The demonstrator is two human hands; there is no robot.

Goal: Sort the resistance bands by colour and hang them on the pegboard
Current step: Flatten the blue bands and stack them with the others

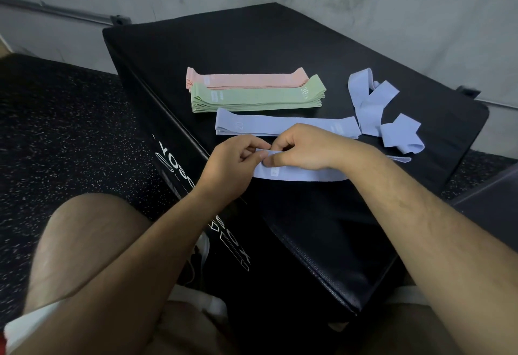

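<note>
Left hand (pixel 238 158) and right hand (pixel 302 148) both pinch flat lilac fabric resistance band (pixel 297 173), grip closed on its end, likely straightening it for the stacked lilac pile (pixel 280 126).

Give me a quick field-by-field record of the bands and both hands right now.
surface: black padded box
pink stack: flat, farthest row
green stack: flat, just in front of the pink stack, overlapping its right end
flat blue band: laid straight, nearer than the green stack
loose blue bands: tangled at right, not yet stacked
held blue band: near its left end, pinched by both hands
left hand: pinches the held blue band
right hand: pinches the held blue band
pegboard: not in view
</note>
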